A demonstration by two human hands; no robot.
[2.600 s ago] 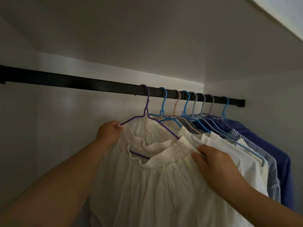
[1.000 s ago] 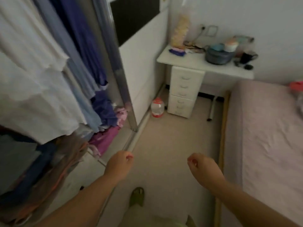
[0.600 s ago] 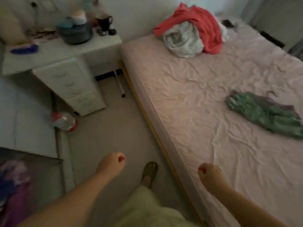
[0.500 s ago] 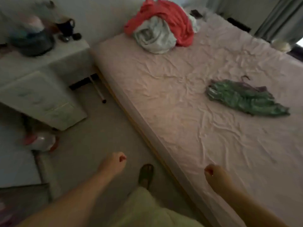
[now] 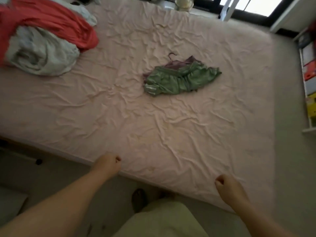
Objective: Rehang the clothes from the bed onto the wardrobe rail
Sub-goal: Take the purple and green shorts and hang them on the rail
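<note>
At the far left of the bed point(image 5: 119, 117) I saw a heap of red cloth point(image 5: 51, 21) lying over a pale grey bundle point(image 5: 41, 53). Nearer me, my left hand point(image 5: 107, 164) hung over the bed's near edge, its grip curled together on nothing. Mid-bed lay the green garment point(image 5: 181, 79), crumpled, on a purple hanger point(image 5: 172, 58) whose hook pointed away from me, well apart from both hands. My right hand point(image 5: 227, 187) hovered above the sheet, grip likewise closed and empty. A shelf point(image 5: 309, 79) stood at the far right.
</note>
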